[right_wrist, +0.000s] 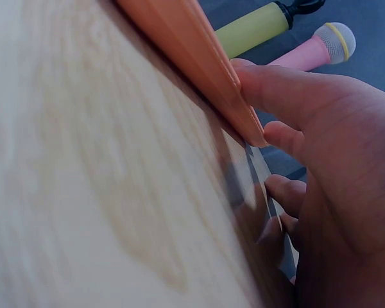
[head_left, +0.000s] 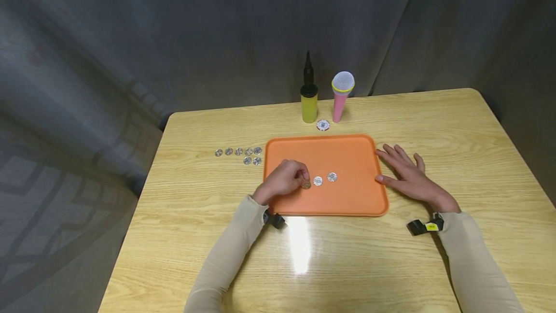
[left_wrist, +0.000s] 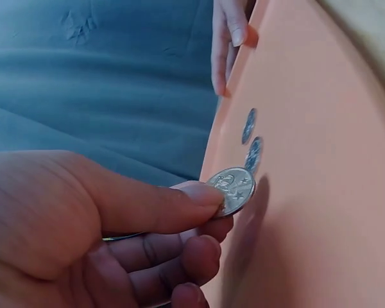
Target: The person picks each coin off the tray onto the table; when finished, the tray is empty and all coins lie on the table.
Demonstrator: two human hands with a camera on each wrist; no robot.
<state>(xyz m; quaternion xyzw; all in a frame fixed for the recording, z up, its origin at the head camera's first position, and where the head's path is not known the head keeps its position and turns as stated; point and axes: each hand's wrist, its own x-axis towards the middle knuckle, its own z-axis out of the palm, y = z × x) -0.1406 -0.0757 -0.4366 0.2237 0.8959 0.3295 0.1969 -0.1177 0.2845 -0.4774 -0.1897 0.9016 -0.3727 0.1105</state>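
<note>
Between thumb and fingers my left hand (head_left: 286, 177) pinches a silver coin (left_wrist: 234, 190), held just over the orange tray (head_left: 295, 151). Two more coins lie flat on the tray to the right of it, a nearer coin (head_left: 318, 181) and a farther coin (head_left: 332, 177). My right hand (head_left: 408, 177) has its fingers spread, with the thumb and forefinger touching the tray's right rim. In the right wrist view those fingertips (right_wrist: 247, 74) rest against the tray's outer edge.
Left of the tray, several coins (head_left: 239, 151) lie in two rows on the wooden table (head_left: 191, 182). Behind the tray stand a yellow-green hand pump (head_left: 309, 107) with a black nozzle and a pink toy microphone (head_left: 340, 105). A poker chip (head_left: 323, 125) lies before them.
</note>
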